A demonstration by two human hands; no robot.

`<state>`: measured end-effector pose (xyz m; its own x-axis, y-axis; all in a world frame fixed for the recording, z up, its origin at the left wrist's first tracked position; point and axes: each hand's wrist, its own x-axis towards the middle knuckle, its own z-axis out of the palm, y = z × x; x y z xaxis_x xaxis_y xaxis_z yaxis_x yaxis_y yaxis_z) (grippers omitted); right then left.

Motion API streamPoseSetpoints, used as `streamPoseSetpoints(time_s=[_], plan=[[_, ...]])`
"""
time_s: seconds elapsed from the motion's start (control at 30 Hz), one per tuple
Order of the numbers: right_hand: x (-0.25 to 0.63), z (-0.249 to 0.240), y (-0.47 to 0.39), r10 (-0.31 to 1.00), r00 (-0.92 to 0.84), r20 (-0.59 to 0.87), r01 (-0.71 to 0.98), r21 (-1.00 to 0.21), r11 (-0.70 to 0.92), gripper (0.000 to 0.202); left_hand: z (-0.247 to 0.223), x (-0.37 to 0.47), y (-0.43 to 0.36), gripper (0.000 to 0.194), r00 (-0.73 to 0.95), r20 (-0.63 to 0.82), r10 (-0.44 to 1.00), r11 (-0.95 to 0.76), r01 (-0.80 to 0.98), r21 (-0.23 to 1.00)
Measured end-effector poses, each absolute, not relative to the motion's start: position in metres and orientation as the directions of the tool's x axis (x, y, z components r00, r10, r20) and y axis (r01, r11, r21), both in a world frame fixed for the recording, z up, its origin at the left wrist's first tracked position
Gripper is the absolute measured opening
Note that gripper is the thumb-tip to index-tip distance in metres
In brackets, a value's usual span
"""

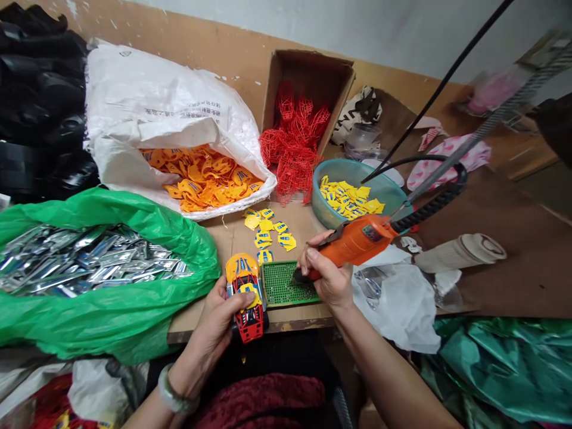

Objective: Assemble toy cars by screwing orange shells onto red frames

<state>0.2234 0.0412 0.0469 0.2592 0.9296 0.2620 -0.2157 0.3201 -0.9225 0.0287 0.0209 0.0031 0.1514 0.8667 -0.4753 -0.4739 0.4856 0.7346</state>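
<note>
1 toy car [250, 329] sits pinched in my left grip [215, 319], thumb steadying its yellow panel [256, 294]; my right grip [333, 285] wraps the orange screwdriver [361, 239].

A brown, cardboard-coloured worktop [181, 323] carries a white sack [165, 95] of orange parts, its mouth open, and a green bag [179, 223] of shiny pieces. Behind stands a cardboard box [277, 77] with red frames; near it are a teal bowl [324, 205], loose yellow pieces [266, 226] and a green tray [290, 302].
</note>
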Motion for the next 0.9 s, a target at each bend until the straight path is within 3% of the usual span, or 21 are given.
streamPoseSetpoints(time_s=[0.9], plan=[[0.229,0.03,0.022,0.959,0.211,0.191,-0.235,-0.942,0.239,0.025,0.006,0.032,0.022,0.059,0.127,-0.505,0.854,0.5,-0.468,0.728]])
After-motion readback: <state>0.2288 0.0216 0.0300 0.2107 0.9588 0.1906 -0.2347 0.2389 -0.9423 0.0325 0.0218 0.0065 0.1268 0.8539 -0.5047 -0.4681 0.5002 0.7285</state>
